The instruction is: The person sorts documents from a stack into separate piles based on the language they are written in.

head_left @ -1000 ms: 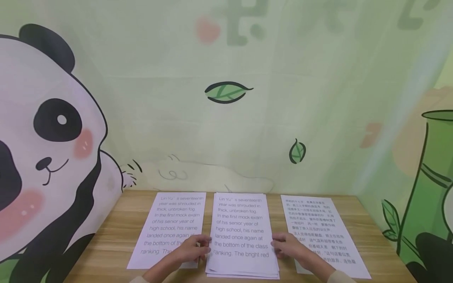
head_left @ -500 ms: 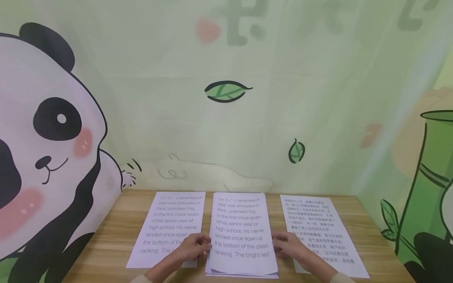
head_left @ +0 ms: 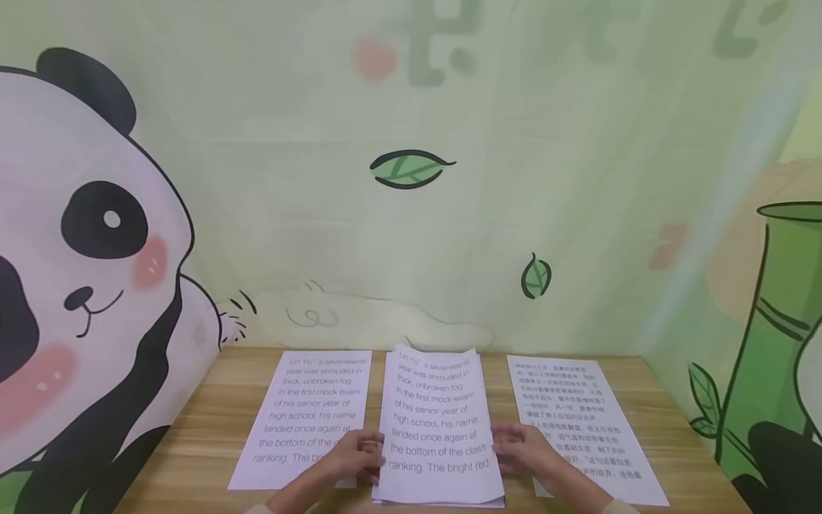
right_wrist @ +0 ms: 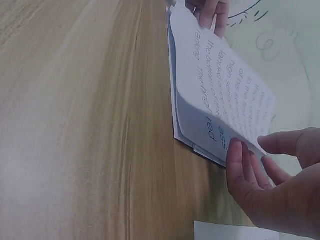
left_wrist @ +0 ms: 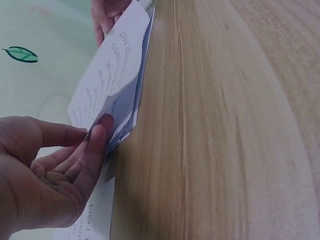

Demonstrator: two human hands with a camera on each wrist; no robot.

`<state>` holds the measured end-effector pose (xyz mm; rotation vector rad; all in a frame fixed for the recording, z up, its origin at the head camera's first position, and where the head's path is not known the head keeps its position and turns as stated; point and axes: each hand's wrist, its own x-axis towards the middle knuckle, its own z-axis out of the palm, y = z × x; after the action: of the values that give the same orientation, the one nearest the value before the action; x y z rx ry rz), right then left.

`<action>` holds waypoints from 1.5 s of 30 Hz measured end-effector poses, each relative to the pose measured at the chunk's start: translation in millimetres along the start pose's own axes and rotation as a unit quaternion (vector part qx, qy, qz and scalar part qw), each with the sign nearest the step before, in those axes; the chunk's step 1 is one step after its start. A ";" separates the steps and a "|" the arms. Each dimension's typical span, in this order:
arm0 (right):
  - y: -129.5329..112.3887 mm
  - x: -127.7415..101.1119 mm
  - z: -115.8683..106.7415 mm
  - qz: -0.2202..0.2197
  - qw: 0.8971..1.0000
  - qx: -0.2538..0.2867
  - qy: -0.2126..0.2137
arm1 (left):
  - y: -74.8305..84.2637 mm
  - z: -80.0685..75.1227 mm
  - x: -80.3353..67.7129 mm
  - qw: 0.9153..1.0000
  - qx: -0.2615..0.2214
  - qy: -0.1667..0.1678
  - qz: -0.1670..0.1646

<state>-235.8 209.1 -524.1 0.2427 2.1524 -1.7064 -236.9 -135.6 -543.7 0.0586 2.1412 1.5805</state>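
The left hand (head_left: 352,457) and right hand (head_left: 521,448) are pinching the opposite side edges of the top sheet (head_left: 437,421), which is arching up off the paper stack (head_left: 443,497). The stack is lying mid-table (head_left: 205,428), between an English page (head_left: 315,414) and a Chinese page (head_left: 578,421).

Quick count: three lots of paper on the counter (head_left: 212,428). One single English sheet (head_left: 308,414) lower left of centre, one stack of English sheets (head_left: 437,421) in the middle (can't tell how many are in it), and one Chinese sheet (head_left: 578,421) lower right. Two hands, left hand (head_left: 349,460) and right hand (head_left: 523,450), one at each side of the stack.
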 end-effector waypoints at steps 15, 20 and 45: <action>4.1 0.2 -0.4 -0.005 0.999 0.000 -0.046 | -7.0 -9.3 -7.9 0.999 -0.032 0.008 0.017; 2.9 -3.7 3.8 -0.042 0.997 0.008 -0.067 | -7.5 -21.1 -13.8 0.999 -0.045 0.016 0.018; -27.0 14.0 90.5 -0.058 0.992 0.044 -0.102 | -26.8 -104.8 -57.6 0.996 -0.043 0.071 0.014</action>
<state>-241.4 113.8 -522.6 -0.0343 1.9792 -1.8068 -220.9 -255.6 -524.9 -0.0532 2.1836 1.7377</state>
